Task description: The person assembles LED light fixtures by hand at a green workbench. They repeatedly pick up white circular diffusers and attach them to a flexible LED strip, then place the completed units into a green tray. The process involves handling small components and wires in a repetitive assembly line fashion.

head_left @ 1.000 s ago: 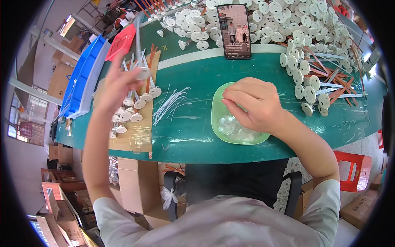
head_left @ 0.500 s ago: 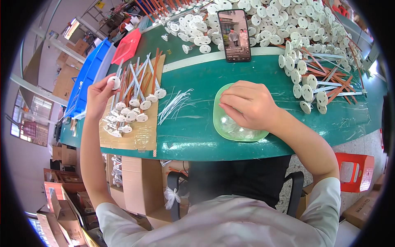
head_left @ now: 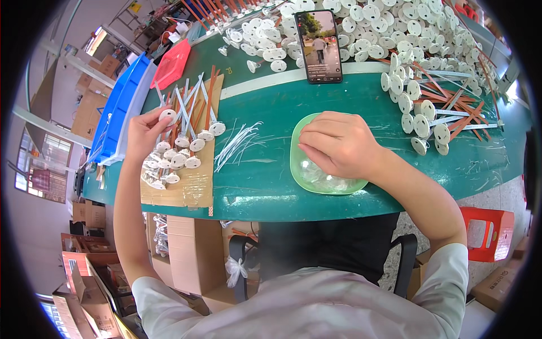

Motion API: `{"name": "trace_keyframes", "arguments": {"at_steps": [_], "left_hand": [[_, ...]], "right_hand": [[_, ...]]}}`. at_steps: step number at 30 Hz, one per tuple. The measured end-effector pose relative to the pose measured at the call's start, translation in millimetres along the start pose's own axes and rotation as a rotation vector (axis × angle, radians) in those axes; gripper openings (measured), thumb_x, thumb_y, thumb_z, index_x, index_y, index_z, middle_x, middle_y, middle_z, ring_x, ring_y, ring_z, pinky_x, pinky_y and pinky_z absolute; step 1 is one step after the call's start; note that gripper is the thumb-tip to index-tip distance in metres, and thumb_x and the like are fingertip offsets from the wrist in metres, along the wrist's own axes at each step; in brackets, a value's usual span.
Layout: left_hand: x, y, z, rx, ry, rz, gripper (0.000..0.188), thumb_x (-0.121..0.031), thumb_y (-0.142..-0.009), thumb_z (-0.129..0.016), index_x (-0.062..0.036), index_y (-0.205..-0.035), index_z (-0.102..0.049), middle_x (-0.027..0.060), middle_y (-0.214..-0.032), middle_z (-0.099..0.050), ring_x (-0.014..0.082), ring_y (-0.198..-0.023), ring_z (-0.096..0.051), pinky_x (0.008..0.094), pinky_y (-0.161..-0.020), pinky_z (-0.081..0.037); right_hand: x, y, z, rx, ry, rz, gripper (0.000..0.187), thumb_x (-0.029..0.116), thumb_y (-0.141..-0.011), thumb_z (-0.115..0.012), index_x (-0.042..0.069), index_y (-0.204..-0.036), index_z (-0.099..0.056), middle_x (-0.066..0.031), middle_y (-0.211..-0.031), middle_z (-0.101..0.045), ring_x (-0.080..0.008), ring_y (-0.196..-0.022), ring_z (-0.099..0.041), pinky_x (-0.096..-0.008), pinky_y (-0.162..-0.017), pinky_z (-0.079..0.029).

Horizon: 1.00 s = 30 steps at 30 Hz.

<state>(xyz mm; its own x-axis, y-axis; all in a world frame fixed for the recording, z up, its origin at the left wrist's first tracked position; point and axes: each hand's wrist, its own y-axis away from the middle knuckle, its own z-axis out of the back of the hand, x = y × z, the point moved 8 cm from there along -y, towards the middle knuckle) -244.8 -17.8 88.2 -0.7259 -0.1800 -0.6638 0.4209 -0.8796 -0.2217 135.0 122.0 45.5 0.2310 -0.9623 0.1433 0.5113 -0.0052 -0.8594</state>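
Note:
My left hand (head_left: 144,134) pinches a white round disc (head_left: 167,116) between thumb and fingers; a thin strip seems to rise behind it. Just beyond and below lie several white disc-headed pieces (head_left: 179,161) with brown and silvery strips, on a flat sheet of cardboard (head_left: 195,195). My right hand (head_left: 339,144) hangs over a light green bowl (head_left: 297,179), fingertips pressed together, covering much of it. Inside the bowl are small clear plastic bits (head_left: 323,179). What those fingers grip, if anything, is hidden.
Thin white ties (head_left: 238,146) lie mid-table. A phone (head_left: 320,48) stands upright against a large heap of white discs (head_left: 389,28). More strip pieces (head_left: 451,116) lie at right. A blue bin (head_left: 121,107) and a red basket (head_left: 171,65) stand at left.
My left hand has shifted right and slightly nearer with the white disc. My right hand stays over the bowl, almost unmoved. The picture on the phone has changed.

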Motion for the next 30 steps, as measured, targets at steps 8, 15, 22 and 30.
{"name": "trace_keyframes", "arguments": {"at_steps": [8,15,22,30], "left_hand": [[-145.9,47.9,-79.2,0.037,-0.461,-0.627,0.034,-0.007,-0.086,-0.077,-0.0042,-0.119,-0.074,0.0138,-0.084,-0.074,0.0208,-0.067,-0.072,0.0312,-0.062,-0.054],[-151.3,35.3,-92.7,0.125,-0.579,-0.637,0.027,-0.009,-0.087,-0.075,-0.0018,-0.113,-0.075,0.0168,-0.087,-0.074,0.0299,-0.071,-0.071,0.0342,-0.066,-0.055],[-49.7,-2.1,-37.8,0.256,-0.844,-0.241,0.021,-0.013,-0.088,-0.07,-0.0049,-0.106,-0.077,0.0209,-0.091,-0.073,0.0398,-0.083,-0.069,0.0444,-0.08,-0.055],[-122.0,11.7,-73.8,-0.014,-0.677,-0.506,0.015,-0.016,-0.085,-0.076,-0.0024,-0.083,-0.071,0.0143,-0.081,-0.071,0.0357,-0.074,-0.067,0.0448,-0.072,-0.053]], "right_hand": [[-1.3,-0.2,-2.0,0.015,0.009,0.005,0.009,0.008,-0.078,-0.076,0.007,-0.081,-0.068,-0.0042,-0.083,-0.069,-0.0222,-0.076,-0.068,-0.0337,-0.06,-0.056],[-2.1,0.4,3.7,-0.004,0.031,0.008,0.009,0.009,-0.078,-0.076,0.008,-0.081,-0.068,-0.0032,-0.083,-0.069,-0.0218,-0.075,-0.068,-0.0335,-0.059,-0.055],[3.9,-2.6,2.3,0.018,0.045,0.032,0.009,0.01,-0.078,-0.076,0.008,-0.082,-0.068,-0.0026,-0.082,-0.068,-0.0213,-0.075,-0.068,-0.0331,-0.06,-0.056],[0.0,1.4,-2.8,0.033,0.014,0.028,0.011,0.011,-0.077,-0.077,0.008,-0.08,-0.066,-0.0036,-0.078,-0.067,-0.0229,-0.073,-0.067,-0.0343,-0.059,-0.055]]}}
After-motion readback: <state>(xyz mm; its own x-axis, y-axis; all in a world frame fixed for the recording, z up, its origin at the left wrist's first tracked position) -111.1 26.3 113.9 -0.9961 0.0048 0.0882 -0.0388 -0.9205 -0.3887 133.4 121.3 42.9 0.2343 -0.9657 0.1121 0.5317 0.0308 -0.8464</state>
